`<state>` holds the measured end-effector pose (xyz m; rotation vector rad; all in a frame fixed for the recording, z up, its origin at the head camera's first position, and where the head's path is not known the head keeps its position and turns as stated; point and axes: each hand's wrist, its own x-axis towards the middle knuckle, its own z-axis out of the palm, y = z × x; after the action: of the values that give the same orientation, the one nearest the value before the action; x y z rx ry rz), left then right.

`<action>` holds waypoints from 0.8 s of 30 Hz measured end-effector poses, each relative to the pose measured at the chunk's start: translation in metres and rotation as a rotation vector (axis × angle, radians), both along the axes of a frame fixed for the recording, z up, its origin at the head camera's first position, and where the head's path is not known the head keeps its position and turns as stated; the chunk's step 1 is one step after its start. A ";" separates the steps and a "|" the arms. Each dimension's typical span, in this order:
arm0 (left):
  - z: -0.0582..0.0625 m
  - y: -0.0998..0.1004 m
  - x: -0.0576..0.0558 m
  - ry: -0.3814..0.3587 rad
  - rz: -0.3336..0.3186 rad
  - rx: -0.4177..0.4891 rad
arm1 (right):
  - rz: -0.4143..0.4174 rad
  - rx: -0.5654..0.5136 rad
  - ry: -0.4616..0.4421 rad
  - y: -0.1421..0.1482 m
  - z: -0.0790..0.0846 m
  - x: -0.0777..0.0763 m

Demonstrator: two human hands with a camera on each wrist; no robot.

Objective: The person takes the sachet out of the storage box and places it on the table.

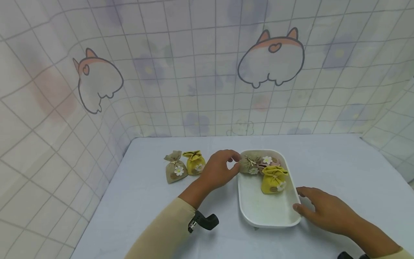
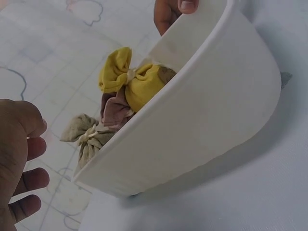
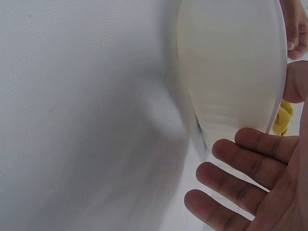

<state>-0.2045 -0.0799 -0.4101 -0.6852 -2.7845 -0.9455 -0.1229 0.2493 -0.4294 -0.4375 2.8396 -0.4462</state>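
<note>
- While a beige sleeve (image 1: 161,230) lies across the near left, a black wrist device (image 1: 207,221) sits at its cuff.
- At the near right, the right hand (image 1: 326,208) is beside the white tray (image 1: 265,214), its thumb at the right rim and its fingers stretched out along the outer wall; how firmly it bears on the tray is hard to tell.
- The tray stands on the white table (image 1: 129,223), right of centre, its near part bare.
- Farther in, a yellow pouch (image 1: 271,183) with a white flower sits toward the tray's right side.
- Near the tray's far left corner, the left hand (image 1: 217,169) is released, thumb and fingers apart and loosely bent, holding nothing.
- Just right of its fingertips, a grey-green pouch (image 1: 247,166) lies inside that corner; a pink pouch (image 1: 275,162) is to its right, partly covered by the yellow one.
- Left of the tray, a brownish pouch (image 1: 173,176) and a second yellow pouch (image 1: 193,166) stand side by side on the table.
- At the far side hangs a gridded cloth (image 1: 207,108) with corgi drawings.
</note>
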 end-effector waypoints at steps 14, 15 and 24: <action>-0.006 0.013 0.004 0.006 -0.064 -0.058 | -0.004 -0.013 -0.023 0.002 -0.002 -0.001; -0.006 0.014 0.004 0.001 -0.064 -0.062 | -0.007 -0.012 -0.029 0.001 -0.002 -0.001; -0.007 0.029 0.004 -0.011 -0.068 -0.083 | -0.011 -0.002 -0.024 0.002 -0.002 -0.002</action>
<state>-0.2004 -0.0507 -0.4171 -0.7932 -2.8408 -0.8511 -0.1250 0.2513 -0.4311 -0.4146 2.8203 -0.4537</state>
